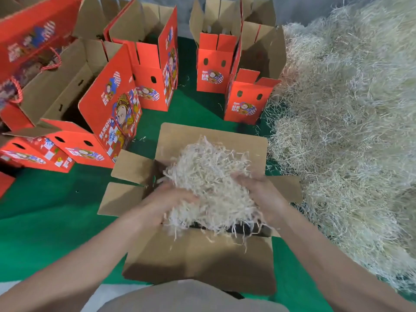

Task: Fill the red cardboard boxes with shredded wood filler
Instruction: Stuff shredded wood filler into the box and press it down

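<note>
Pressing a clump of shredded wood filler [209, 181] into the open box [198, 262] nearest, the left hand [173, 199] and right hand [261, 194] cup it, fingers curled around the strands. Five other red boxes [153, 70] stand unfilled (interiors partly hidden); the big filler pile [349, 109] lies just right.

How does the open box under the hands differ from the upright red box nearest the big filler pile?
The open box has its flaps spread flat, and both hands press a filler clump into it. The upright red box has raised flaps and no filler visible in it. Both stand on the green floor.
</note>
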